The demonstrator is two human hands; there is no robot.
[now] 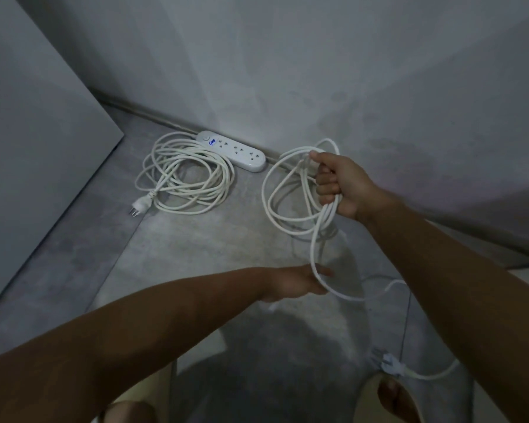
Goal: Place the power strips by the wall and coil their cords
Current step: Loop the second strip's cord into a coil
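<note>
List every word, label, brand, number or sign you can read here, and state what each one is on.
Power strip: a blue mark beside its round button, too small and blurred to read.
Nothing else in view bears any readable text.

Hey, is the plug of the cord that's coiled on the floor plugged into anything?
No, the plug at the end of the coiled cord lies loose on the floor with its prongs bare.
</note>
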